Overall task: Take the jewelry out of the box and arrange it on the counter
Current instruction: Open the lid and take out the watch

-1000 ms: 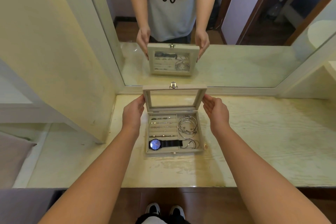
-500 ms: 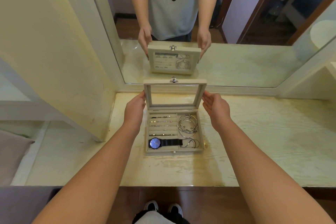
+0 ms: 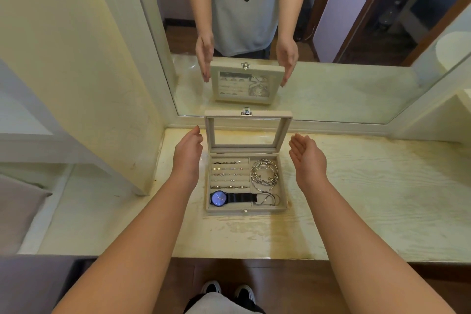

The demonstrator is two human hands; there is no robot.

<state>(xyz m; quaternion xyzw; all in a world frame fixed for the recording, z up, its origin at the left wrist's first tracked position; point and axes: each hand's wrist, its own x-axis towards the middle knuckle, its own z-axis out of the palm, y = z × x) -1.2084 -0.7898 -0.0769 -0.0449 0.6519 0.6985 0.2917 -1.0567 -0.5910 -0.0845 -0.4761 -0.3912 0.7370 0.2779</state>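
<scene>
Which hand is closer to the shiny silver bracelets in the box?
Right. The right hand is open just outside the box, on the side where the bracelets lie. The left hand is open beyond the opposite wall, with the ring rows between.

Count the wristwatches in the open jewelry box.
1. The blue-faced wristwatch lies along the front of the jewelry box, left of the thin silver loops; none seems hidden.

A large mirror [image 3: 331,84] meets a cream side wall [image 3: 63,71]; the floor [image 3: 293,285] looks wooden.
</scene>
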